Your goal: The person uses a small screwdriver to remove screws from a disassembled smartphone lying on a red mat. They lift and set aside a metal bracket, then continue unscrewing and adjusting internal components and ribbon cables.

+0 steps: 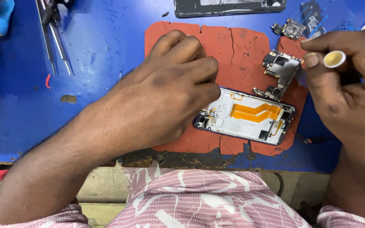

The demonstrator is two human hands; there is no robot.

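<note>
Two hands work over one opened phone (245, 116), and the head view, the only one here, looks straight down on it. The phone lies face down on a cracked red mat (250, 44), back cover off, an orange flex cable (256, 112) running across its white inner frame.

The left hand (165, 90) comes in from the phone's left and rests on that end, fingers curled loosely and knuckles up. The fingertips are tucked under, so I cannot tell whether they pinch anything; it looks like a steadying press on the frame.

The right hand (347, 88) hovers to the right of the phone, fingers closed around a small white round cap (334, 59), pinched between thumb and forefinger.

Just above the phone's right end sits the main circuit board (280, 72), lifted out and lying on the mat. Further beyond it lies a smaller board (291, 28), and past the mat's far edge a dark back panel (229, 7). Well to the phone's left, tweezers (55, 38) rest on the blue bench (17, 118).

The stage looks like mid-teardown, board already out. The next move calls for a steady left hand and a careful approach with the right.
</note>
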